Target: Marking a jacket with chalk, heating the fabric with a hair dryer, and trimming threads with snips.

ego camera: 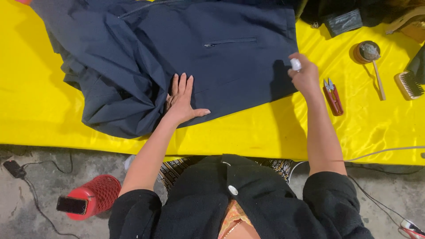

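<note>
Pressing flat with fingers spread, the left hand (pixel 182 99) keeps the dark blue jacket (pixel 195 48) smooth on the yellow counter (pixel 274 128). The right hand (pixel 304 76) is closed around a small white object (pixel 295 64) above the jacket's edge, near red snips (pixel 333 96).

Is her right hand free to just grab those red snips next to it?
Probably not at once. The red snips lie uncovered on the yellow cloth just beside the right hand, but that hand already holds a small white object, so it would need to shift its grip.
</note>
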